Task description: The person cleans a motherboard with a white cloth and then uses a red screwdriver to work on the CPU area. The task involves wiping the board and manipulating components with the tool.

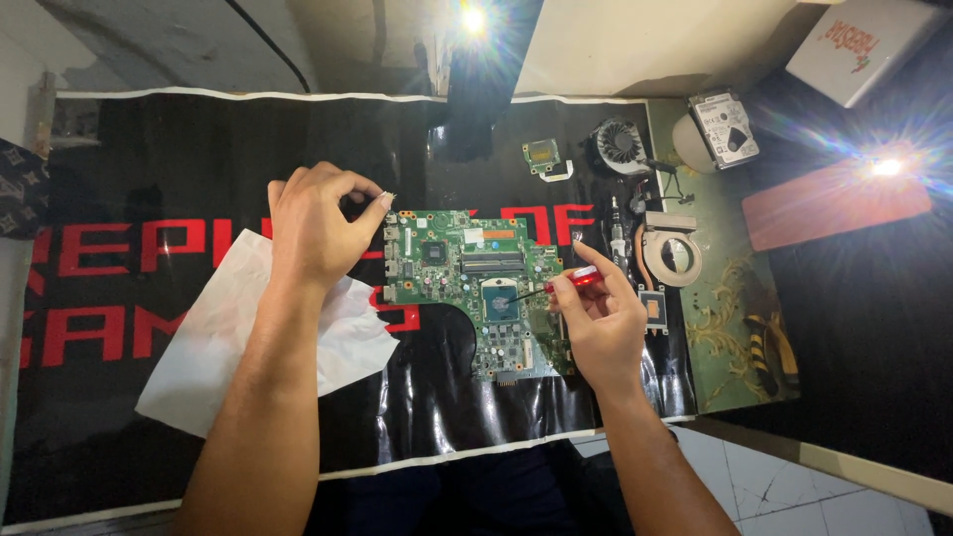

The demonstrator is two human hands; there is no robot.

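**Green board on the black mat, driver tip at the chip**

My right hand has its fingers pinched shut around a small red-handled screwdriver; the dark shaft slants down-left, tip at the grey square chip in the middle of the green circuit board. The board lies flat on the black mat, between my two hands.

My left hand hovers at the board's left edge, thumb and forefinger closed together near the top-left corner. Something small and pale sits at the fingertips; I cannot tell what it is.

Under my left forearm: a crumpled white sheet of paper, spread over the large red block lettering printed across the mat.

Beyond the board's right edge, on the bench:
- small green card with a pale ribbon, above the board
- round black fan
- copper heat pipe with a round metal housing
- silver rectangular drive with a white label, resting on a pale round object
- green cloth with gold ornament under these parts
- flat red rectangular case, washed by lamp glare
- white box with red print, far top-right corner

Bright lamps flare at top centre and at right.
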